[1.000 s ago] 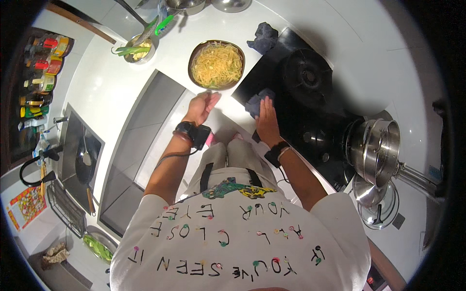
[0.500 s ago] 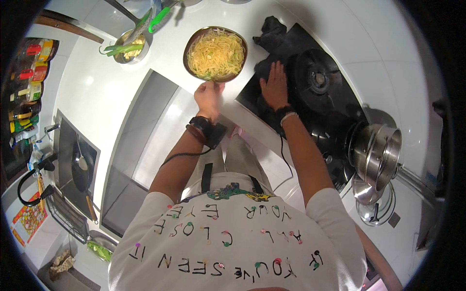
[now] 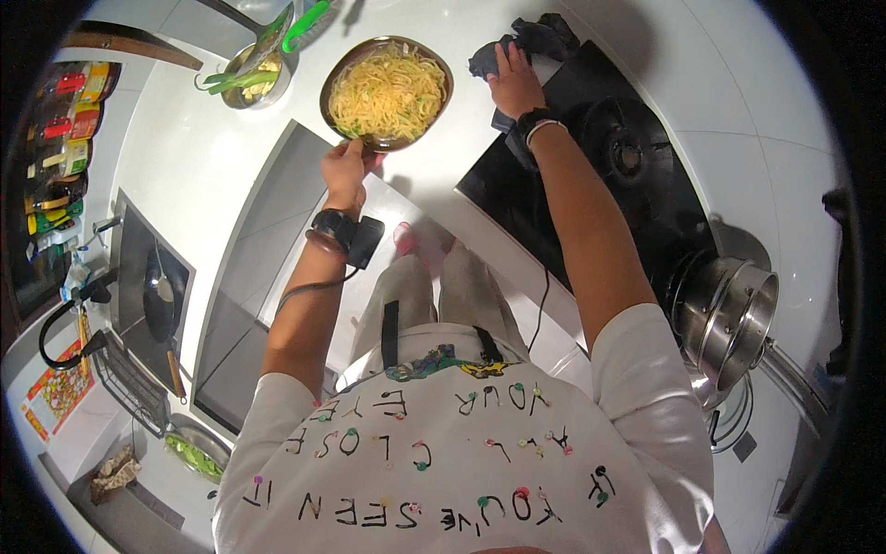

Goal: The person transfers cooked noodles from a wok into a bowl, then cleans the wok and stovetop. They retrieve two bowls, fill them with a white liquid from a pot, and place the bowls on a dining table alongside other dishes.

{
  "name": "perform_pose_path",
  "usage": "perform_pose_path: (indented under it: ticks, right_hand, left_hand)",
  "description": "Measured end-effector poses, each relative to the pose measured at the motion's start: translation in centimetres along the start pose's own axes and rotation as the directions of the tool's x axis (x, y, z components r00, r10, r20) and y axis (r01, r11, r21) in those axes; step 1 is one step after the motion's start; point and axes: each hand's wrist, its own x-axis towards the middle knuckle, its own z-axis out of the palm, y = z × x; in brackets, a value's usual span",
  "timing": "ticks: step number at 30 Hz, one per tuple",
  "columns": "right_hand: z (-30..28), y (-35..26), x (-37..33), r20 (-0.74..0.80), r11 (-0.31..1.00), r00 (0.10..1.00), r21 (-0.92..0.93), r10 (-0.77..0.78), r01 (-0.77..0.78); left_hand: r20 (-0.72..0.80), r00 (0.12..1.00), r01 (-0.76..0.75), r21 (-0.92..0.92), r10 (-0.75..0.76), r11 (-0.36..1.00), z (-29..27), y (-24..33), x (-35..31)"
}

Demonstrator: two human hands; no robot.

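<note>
Closest of all is the person's white shirt [image 3: 461,434], with dark lettering and small coloured dots, and beyond its hem are light grey trousers [image 3: 406,286]. A dark device [image 3: 338,229] with a cable is strapped at the left wrist. The left hand [image 3: 344,169] is at the near edge of a brown bowl [image 3: 388,145], its grip grasping the rim, thumb uppermost. The bowl is over the white bench [image 3: 189,152], left of the black stove [image 3: 517,198]; I cannot tell whether its base touches the surface. Pale yellow shreds with bits of green [image 3: 388,92] fill it.

On the person's right, a steel pot [image 3: 729,314] is at the near end of the stove, beside the burner, with a glass lid [image 3: 738,425] near it. On the left, a sink [image 3: 129,245] contains a dark pan [image 3: 159,319] with a wooden handle.

The right hand [image 3: 517,88] reaches farther than the left, past the stove's corner. Its grip is released, fingers stretched over a crumpled dark cloth [image 3: 486,60]. A second dark cloth [image 3: 554,37] lies against the first, just beyond the stove.

Farther left, a small metal pot [image 3: 284,81] has green stalks [image 3: 238,83] across it. A bright green handle [image 3: 305,25] slants above, near its rim.
</note>
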Motion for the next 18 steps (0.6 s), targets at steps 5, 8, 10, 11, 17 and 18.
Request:
perform_pose_path:
  ticks: [5,8,10,11,17,18]
  right_hand:
    - [-2.0,-9.6,-9.4,0.000,0.985,0.988,0.076,-0.155,0.154]
    - [-2.3,-14.0,-14.4,0.032,0.934,0.959,0.235,-0.283,0.268]
    - [-2.5,-14.6,-15.7,-0.032,0.865,0.944,0.391,-0.327,0.313]
    - [-2.6,-14.7,-16.0,-0.068,0.838,0.951,0.457,-0.301,0.298]
    - [-6.3,-10.8,-15.1,0.389,0.408,0.847,0.751,0.363,-0.520]
    - [-7.9,-8.9,-15.7,0.421,0.119,0.867,0.879,0.266,-0.463]
  left_hand:
    - [0.013,0.999,-0.040,-0.045,0.040,0.998,-1.2,0.6,2.9]
    - [0.017,0.999,-0.038,-0.081,0.040,0.996,-1.7,0.8,4.0]
    - [0.025,0.998,-0.055,-0.035,0.056,0.998,-2.0,0.7,3.6]
    - [0.038,0.995,-0.089,0.036,0.087,0.995,-2.0,0.4,3.1]
    - [0.469,0.843,-0.525,0.617,0.262,0.586,2.1,-2.4,-1.5]
    - [0.553,0.740,-0.670,0.561,0.383,0.486,3.9,-2.5,-1.6]
